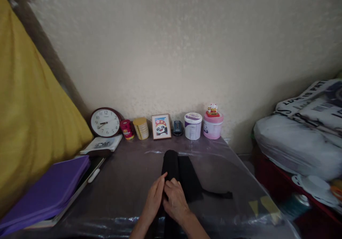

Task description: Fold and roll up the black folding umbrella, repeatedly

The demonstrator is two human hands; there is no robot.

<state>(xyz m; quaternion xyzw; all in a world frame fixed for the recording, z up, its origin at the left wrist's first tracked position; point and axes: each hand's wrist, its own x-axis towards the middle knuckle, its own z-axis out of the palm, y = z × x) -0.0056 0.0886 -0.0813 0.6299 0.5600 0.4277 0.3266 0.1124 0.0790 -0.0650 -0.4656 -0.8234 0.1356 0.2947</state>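
Black rolled fabric bundle (pixel 170 164) sits mid-worktop, long axis near-far; flat black fabric panel (pixel 190 176) spreads from its right side, thin black strap (pixel 217 194) trails further right. Both hands at the bundle's near part, close together. Left hand (pixel 155 193): fingers straight and side by side, tips at the bundle's left side. Right hand (pixel 175 199): fingers curled over the bundle's top. Can't tell if either is clamped on the fabric; undersides and thumbs hidden. Worktop (pixel 123 185) is dark, under glossy clear plastic. Far edge, left to right: round brown-rimmed wall clock (pixel 105 123), small red can (pixel 127 129), panda picture in a light wooden frame (pixel 161 126). Purple flat folder stack (pixel 48 192) at near left.
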